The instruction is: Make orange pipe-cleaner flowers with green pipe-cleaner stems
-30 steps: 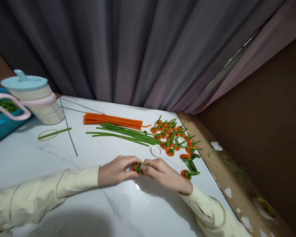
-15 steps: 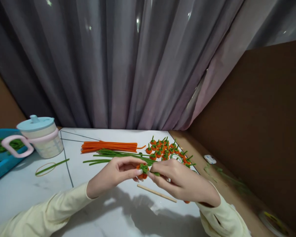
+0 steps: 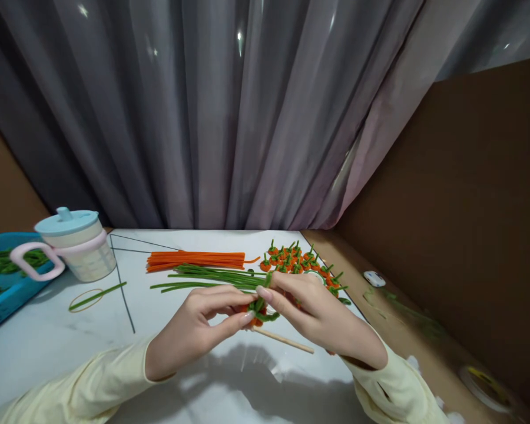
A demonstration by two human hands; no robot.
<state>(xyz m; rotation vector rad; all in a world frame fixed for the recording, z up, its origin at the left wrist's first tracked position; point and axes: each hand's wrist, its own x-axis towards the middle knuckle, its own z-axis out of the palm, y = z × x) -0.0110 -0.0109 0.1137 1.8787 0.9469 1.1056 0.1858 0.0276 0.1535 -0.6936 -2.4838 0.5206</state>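
Note:
Over the front of the white tabletop, my left hand (image 3: pixel 198 330) pinches a small orange pipe-cleaner pumpkin (image 3: pixel 258 322) with a green top. My right hand (image 3: pixel 322 312) grips the end of a green pipe cleaner (image 3: pixel 268 280) that rises from that top. Another green end curls out to the right beneath my right fingertips. Just below the pumpkin, a thin wooden stick (image 3: pixel 287 341) lies on the table. Several finished little pumpkins (image 3: pixel 287 259) with green stems stand behind my right hand, which hides some of them.
Orange pipe cleaners (image 3: pixel 196 261) and green ones (image 3: pixel 216 275) lie bundled at the back. At left are a lidded cup (image 3: pixel 88 253), a blue basket (image 3: pixel 9 312) and a rubber band (image 3: pixel 86 300) with a green pipe cleaner. A tape roll (image 3: pixel 486 388) sits far right.
My right hand has moved slightly up and left, raising a green pipe-cleaner end above the pumpkin. The other green end now curls out to the right. The view has shifted slightly.

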